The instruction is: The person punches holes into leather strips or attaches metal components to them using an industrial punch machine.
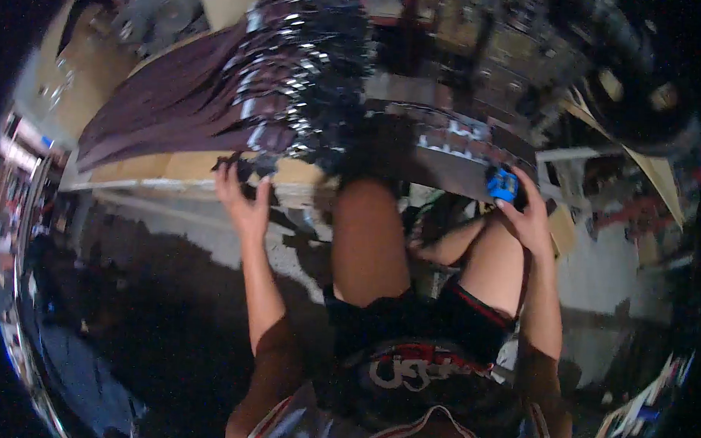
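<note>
My left hand (244,206) is at the front edge of the wooden table, its thumb and fingers apart. Right at its fingertips is a small dark scrap-like piece (248,167). My right hand (529,219) has its thumb and fingers closed around a blue rounded object (502,183) with dark markings; its exact kind does not show. Behind that object lies a flat dark brown panel (453,168) with shiny pieces on it. Beyond my left hand, dark maroon strips (169,108) are spread in a bundle, with shiny silvery ends (294,78).
The pale wooden table edge (151,166) runs across in front of me. My bare knees (371,235) are close under it. Cardboard (657,179) stands at the right. A large dark rounded thing (640,98) is at the upper right, and clutter fills the back.
</note>
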The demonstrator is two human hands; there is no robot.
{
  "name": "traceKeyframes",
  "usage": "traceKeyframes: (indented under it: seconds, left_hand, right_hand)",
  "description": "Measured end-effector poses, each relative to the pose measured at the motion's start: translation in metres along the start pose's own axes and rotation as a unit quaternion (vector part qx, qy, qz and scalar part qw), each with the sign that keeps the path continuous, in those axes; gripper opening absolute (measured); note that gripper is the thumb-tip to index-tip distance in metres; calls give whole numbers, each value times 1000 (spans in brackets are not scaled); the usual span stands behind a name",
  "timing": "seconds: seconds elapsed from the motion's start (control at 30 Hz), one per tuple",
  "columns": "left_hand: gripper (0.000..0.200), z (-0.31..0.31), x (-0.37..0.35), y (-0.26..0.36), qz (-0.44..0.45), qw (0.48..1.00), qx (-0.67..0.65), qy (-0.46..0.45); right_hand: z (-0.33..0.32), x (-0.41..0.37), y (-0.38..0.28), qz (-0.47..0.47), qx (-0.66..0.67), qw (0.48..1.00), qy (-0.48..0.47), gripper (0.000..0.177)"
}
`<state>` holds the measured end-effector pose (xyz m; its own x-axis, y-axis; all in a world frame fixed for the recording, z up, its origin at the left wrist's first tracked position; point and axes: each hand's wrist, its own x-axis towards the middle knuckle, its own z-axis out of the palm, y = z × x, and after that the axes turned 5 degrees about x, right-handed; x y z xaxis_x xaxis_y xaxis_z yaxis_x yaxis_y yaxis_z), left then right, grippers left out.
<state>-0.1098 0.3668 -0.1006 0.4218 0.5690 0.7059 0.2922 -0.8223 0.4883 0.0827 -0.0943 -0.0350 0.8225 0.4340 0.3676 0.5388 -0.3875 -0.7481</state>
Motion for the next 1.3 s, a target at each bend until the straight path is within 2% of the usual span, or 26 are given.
traceKeyframes:
  seconds: [0.07, 0.13, 0.2, 0.23, 0.33, 0.37, 0.4, 0.43, 0.5, 0.57, 0.63, 0.7, 0.73, 0.83, 0.93, 0.97, 1.1, 1.2, 1.27, 1.3]
  left_hand:
    - [68, -5, -1, 9, 19, 999, -20, 16]
    - [65, -12, -7, 24, 19, 999, 19, 40]
    - [59, -16, -12, 27, 17, 994, -72, 82]
    - [49, -23, -14, 51, 25, 992, -35, 115]
    - [37, -26, -23, 89, 58, 993, -71, 69]
    - [27, -23, -25, 108, 73, 992, -96, 36]
    - [22, -17, -22, 123, 103, 986, -125, -44]
    - [22, -11, -20, 150, 161, 969, -178, -52]
    - [27, 23, -15, 172, 237, 950, -171, -115]
    - [34, 59, -1, 196, 226, 937, -177, -201]
    - [39, 100, 19, 205, 196, 936, -167, -239]
    - [44, 136, 27, 201, 164, 954, -88, -236]
    - [47, 151, 32, 197, 148, 960, -47, -234]
    - [59, 182, 55, 191, 113, 938, -27, -326]
    - [65, 194, 74, 189, -43, 902, -116, -412]
    - [67, 194, 75, 188, -54, 900, -144, -408]
    - [59, 188, 73, 200, -109, 921, -17, -373]
    - [61, 181, 53, 208, 107, 971, 37, -209]
    - [63, 132, 42, 247, 205, 945, 105, -232]
    - [63, 118, 36, 263, 216, 929, 146, -263]
  right_hand:
    - [1, -1, 8, 12, 41, 999, 14, 62]
    - [-1, 1, 13, 20, 49, 998, 16, 58]
    - [-3, 3, 22, 26, 139, 990, 25, 58]
    - [-4, 2, 10, 81, 251, 964, 37, 50]
    - [-18, 5, 10, 133, 463, 876, 35, 42]
    - [-21, 5, 5, 140, 490, 859, 50, 38]
    - [-24, 5, 7, 151, 527, 835, 49, 39]
    - [-28, 5, 11, 163, 562, 810, 46, 39]
    - [-34, 9, 10, 173, 618, 767, 20, 41]
    - [-38, 8, 17, 178, 643, 744, 36, 41]
    - [-41, -1, 22, 179, 670, 718, 50, 41]
    - [-45, -10, 24, 176, 699, 691, 57, 41]
    - [-46, -10, 30, 167, 699, 693, 64, 41]
    - [-45, 0, 50, 148, 686, 704, 111, 41]
    - [-43, 22, 58, 154, 657, 712, 194, 39]
    - [-43, 28, 58, 157, 666, 700, 206, 38]
    - [-32, 43, 64, 96, 671, 696, 237, 35]
    - [-29, 53, 65, 60, 628, 739, 236, 34]
    - [-27, 56, 61, 46, 620, 752, 221, 34]
    - [-26, 58, 56, 43, 618, 756, 214, 33]
